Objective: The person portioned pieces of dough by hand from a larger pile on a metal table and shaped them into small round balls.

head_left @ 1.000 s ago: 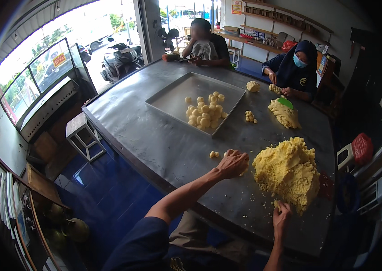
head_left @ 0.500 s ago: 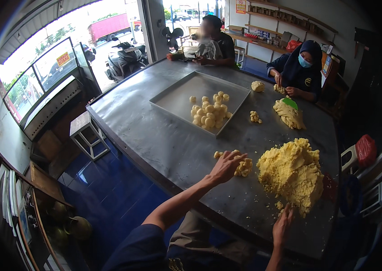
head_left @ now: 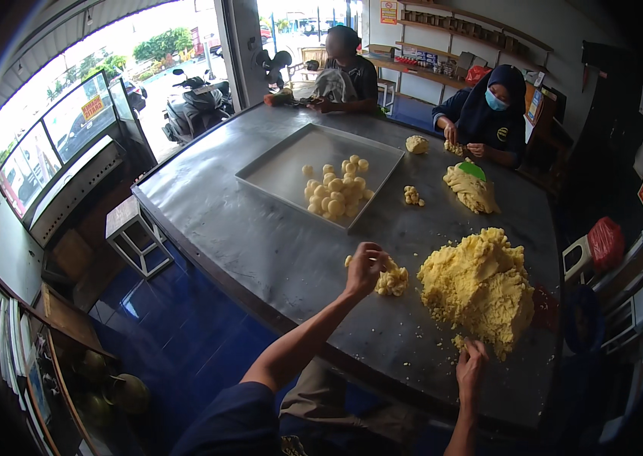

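This is looking like an open-fronted bakery workroom — a motorbike (head_left: pixel 198 106) is standing outside. A metal table (head_left: pixel 260 228) is bearing a heap of dough (head_left: pixel 477 285), a tray (head_left: pixel 276 169) is holding dough balls (head_left: pixel 336 194), and shelves (head_left: pixel 428 73) are lining the wall (head_left: pixel 388 36).

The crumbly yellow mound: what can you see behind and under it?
Behind the mound lies a smoother dough lump topped by a green tool. A dark red patch shows at the mound's right edge; whether it runs underneath is hidden, as is the tabletop below.
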Demonstrator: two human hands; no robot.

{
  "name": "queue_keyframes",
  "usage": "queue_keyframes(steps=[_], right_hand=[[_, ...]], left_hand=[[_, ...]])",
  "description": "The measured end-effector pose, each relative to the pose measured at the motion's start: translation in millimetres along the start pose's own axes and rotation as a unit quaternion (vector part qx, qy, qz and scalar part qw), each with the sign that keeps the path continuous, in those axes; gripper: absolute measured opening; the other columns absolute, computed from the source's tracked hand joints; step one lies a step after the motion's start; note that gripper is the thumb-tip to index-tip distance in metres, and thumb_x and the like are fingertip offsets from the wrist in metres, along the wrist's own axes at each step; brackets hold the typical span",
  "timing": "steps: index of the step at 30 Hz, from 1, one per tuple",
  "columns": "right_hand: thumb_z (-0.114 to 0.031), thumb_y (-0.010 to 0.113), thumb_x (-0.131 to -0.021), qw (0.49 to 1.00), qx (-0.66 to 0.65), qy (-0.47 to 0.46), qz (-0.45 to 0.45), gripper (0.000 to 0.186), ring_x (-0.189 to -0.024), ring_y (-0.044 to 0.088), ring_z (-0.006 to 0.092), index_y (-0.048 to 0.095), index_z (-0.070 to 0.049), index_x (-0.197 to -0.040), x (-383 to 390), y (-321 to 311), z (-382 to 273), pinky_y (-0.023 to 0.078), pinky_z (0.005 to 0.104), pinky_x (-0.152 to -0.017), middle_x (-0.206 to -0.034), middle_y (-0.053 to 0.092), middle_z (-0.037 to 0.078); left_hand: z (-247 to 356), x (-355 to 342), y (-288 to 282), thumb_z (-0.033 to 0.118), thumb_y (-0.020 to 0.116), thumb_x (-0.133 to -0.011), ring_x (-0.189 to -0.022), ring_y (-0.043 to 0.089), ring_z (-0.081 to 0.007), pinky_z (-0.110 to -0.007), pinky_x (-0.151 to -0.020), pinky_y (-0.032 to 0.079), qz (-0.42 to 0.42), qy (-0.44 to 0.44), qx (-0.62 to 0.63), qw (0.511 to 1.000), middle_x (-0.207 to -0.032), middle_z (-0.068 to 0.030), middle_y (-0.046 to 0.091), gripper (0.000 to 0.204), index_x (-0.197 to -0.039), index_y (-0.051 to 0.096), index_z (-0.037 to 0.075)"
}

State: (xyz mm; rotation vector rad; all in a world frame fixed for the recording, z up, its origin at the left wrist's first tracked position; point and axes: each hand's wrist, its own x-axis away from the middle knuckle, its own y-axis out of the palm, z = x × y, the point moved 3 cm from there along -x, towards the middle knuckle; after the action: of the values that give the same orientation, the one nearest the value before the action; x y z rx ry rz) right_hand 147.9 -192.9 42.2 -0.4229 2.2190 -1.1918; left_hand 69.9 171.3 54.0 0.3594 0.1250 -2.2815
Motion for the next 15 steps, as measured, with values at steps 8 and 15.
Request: queue_keyframes(steps=[8,15], right_hand=[[0.004,0.061,-0.087,0.994,0.062,0.045,-0.080,0.043,-0.109,0.056,0.0389,0.060,0.000,-0.129,-10.8,-14.2,4.2,0.048,0.0452,-0.091,-0.124,0.052,0.024],[0.001,0.058,-0.093,0.992,0.067,0.100,-0.044,0.041,-0.120,0.054,0.0435,0.055,0.002,-0.134,28.7,-1.1,-2.9,0.048,0.0465,-0.097,-0.137,0.048,0.027]], left_hand=[[1.3,1.5,-26.4,0.028,0.063,-0.099,-0.079,0.067,-0.0123,-0.026,-0.064,0.052,-0.019,-0.115,0.091,0.989,-0.091,-0.0050,0.067,0.027,-0.108,0.061,0.002],[-3.6,18.9,-12.5,0.015,0.072,-0.089,-0.074,0.064,-0.0188,-0.032,-0.068,0.053,-0.004,0.060,-0.167,0.984,-0.084,-0.0084,0.066,0.019,-0.092,0.061,0.000]])
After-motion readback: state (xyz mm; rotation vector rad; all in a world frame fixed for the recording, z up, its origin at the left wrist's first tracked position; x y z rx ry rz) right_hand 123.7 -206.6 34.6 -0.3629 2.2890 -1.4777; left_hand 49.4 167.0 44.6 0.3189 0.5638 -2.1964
